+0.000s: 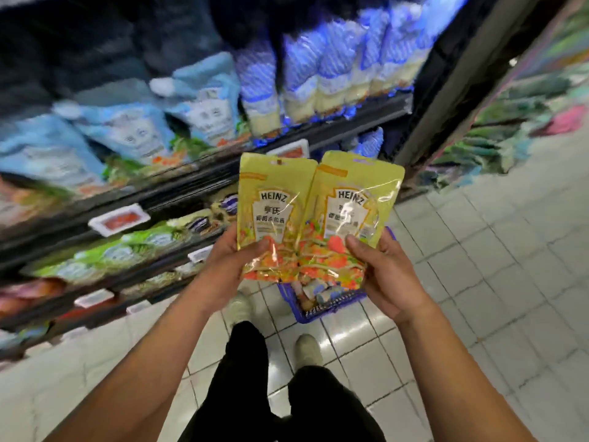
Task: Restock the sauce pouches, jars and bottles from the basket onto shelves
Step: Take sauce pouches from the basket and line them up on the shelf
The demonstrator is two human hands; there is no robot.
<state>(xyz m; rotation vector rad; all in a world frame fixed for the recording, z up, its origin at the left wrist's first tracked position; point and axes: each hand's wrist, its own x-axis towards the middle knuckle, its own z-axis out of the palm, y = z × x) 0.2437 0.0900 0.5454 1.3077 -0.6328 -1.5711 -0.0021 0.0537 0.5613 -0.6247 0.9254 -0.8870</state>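
Head view, looking down past my own arms: on my far left the shelves (178,189) run away in tiers, all of it smeared by blur, with pale blue pouches (127,132) leaning on an upper tier, white-and-blue bottles (322,78) standing further along the same level, and green-and-yellow pouches (134,247) lying on the tier below, red-and-white price tags (118,219) clipped to the shelf edges. My left hand (229,260) is clamped on the lower left corner of a yellow pouch (274,215), thumb across its front, fingers behind. Just beside it, overlapping its right edge slightly, is a second yellow pouch (357,208) of the same kind, and my right hand (385,275) grips that one at its lower right corner, thumb pressed on the front. Both pouches stand upright in the air in front of the shelves, brand name at the top of the label, pictured vegetables along the bottom; they touch each other in the middle. Below and behind them sits the blue basket (322,309) on the tiled floor (478,266), partly hidden by the pouches, with a few items inside that I cannot make out. My shoes (307,349) and dark trousers (287,393) show between my forearms, near the basket. To the right, another rack of blurred colourful goods (522,110) lines the aisle.
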